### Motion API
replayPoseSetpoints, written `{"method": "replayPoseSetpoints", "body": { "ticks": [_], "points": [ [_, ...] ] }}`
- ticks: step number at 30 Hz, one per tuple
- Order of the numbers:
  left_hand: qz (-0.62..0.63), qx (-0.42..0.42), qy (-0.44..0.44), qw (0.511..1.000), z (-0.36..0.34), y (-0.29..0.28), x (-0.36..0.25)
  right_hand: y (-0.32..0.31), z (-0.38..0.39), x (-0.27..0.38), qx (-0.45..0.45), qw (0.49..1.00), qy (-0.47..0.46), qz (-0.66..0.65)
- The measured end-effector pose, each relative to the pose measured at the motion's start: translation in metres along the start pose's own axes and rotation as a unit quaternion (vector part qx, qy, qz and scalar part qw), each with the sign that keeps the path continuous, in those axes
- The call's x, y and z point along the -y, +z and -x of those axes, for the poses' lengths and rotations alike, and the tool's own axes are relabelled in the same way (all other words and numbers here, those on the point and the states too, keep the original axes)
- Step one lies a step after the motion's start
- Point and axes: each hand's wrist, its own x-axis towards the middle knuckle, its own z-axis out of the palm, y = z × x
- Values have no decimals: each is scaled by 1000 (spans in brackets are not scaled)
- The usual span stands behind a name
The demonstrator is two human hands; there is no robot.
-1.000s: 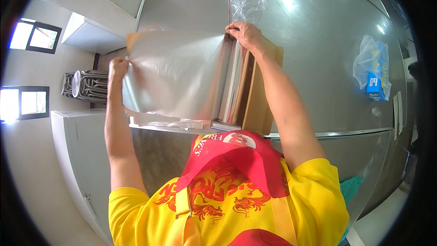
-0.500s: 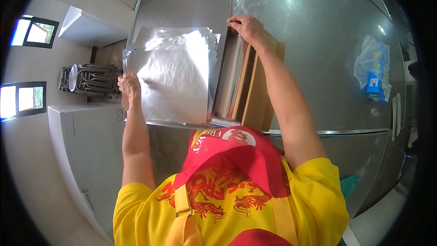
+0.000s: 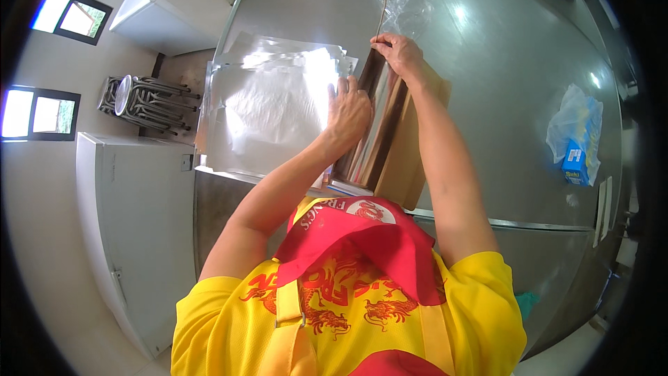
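A stack of shiny silver foil sheets (image 3: 271,115) lies on the steel table, its far and right edges uneven. Right beside it stands a narrow open-topped brown box (image 3: 400,146) with thin upright layers inside, pale and reddish. My left hand (image 3: 350,113) rests with extended fingers where the foil's right edge meets the box's left side. At the far end of the box, my right hand (image 3: 400,54) pinches the near end of a long thin brown strip (image 3: 385,0). Its fingertips partly cover the spot where strip and box meet.
Clear crumpled plastic (image 3: 407,7) lies beyond my right hand. A blue carton (image 3: 576,161) with a pale plastic bag stands at the table's right. Stacked metal stools (image 3: 149,101) and a white cabinet (image 3: 142,230) are to the left. The table's front edge (image 3: 501,223) runs before me.
My left hand has left the foil stack's left edge and moved right to the box. My right hand keeps its pinch at the box's far end. The whole view has shifted and turned slightly.
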Motion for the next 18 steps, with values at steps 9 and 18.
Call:
{"method": "replayPoseSetpoints", "body": {
  "ticks": [9,18],
  "points": [
    [395,-146,-135,897,1,-35,75,1,2,-4,9,998,-30,-54],
    [458,-73,-231,855,-7,-207,192,-1,2,-5,19,999,-2,-50]
  ]
}}
